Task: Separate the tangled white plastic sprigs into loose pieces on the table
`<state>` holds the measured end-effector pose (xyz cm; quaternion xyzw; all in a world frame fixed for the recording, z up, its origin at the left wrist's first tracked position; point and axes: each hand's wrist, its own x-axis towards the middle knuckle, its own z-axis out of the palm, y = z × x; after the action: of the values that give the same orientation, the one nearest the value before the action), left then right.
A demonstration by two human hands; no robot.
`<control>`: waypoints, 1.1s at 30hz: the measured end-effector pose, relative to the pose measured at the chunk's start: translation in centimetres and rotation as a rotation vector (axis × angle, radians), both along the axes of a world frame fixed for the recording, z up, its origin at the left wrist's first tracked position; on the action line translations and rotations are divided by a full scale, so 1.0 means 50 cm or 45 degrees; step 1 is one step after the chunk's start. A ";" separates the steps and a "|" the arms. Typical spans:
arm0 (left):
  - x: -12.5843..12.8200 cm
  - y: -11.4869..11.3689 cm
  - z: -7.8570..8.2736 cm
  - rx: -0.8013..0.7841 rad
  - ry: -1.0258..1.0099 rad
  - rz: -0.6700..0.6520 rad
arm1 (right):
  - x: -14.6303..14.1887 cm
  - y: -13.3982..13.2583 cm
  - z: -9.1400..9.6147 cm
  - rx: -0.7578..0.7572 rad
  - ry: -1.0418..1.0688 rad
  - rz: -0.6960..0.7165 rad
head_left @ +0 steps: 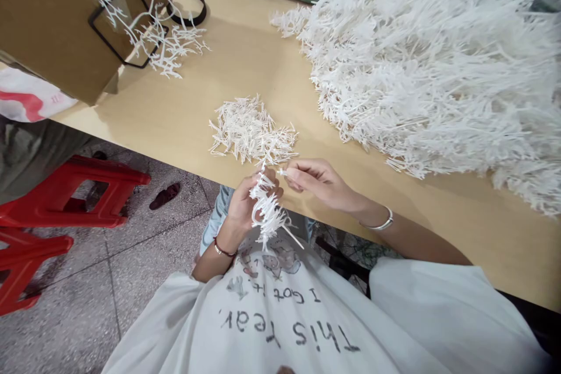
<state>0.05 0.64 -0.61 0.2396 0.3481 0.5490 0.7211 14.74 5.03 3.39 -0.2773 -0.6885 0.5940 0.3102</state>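
Note:
My left hand (pixel 240 203) is closed around a white, branching plastic sprig (pixel 268 213) at the table's near edge; its frilly lower part hangs over my lap. Just to the right, my right hand (pixel 323 183) pinches a small white bit (pixel 281 172) between thumb and fingertips, close to the sprig's side. Whether this bit is still joined to the sprig I cannot tell. Directly beyond both hands lies a small heap of short white pieces (pixel 245 128) on the table.
A large mound of similar white sprigs (pixel 429 70) covers the right of the table (pixel 245 41). At the back left, a bare white branch (pixel 169 49) lies by a cardboard box (pixel 48 11) and black strap (pixel 199 11). Red stools (pixel 87 193) and a dark slipper (pixel 165 196) are on the floor.

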 end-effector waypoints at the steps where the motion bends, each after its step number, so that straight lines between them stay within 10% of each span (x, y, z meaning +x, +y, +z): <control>1: -0.004 -0.002 -0.004 0.024 0.030 0.026 | 0.003 0.007 0.000 0.204 -0.152 -0.070; 5: -0.020 -0.011 -0.017 0.101 0.254 0.195 | 0.016 0.043 -0.018 0.796 -0.609 -0.266; 15: -0.033 -0.010 -0.025 0.221 0.427 0.215 | 0.028 0.068 -0.052 1.120 -0.743 -0.455; 33: -0.017 -0.017 -0.024 0.453 0.783 0.186 | 0.005 0.022 -0.021 0.189 -0.219 0.232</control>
<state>-0.81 -0.20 -1.80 0.4898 0.4640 0.5532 0.4886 15.01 6.14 2.33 -0.2397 -0.7768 0.5414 0.2145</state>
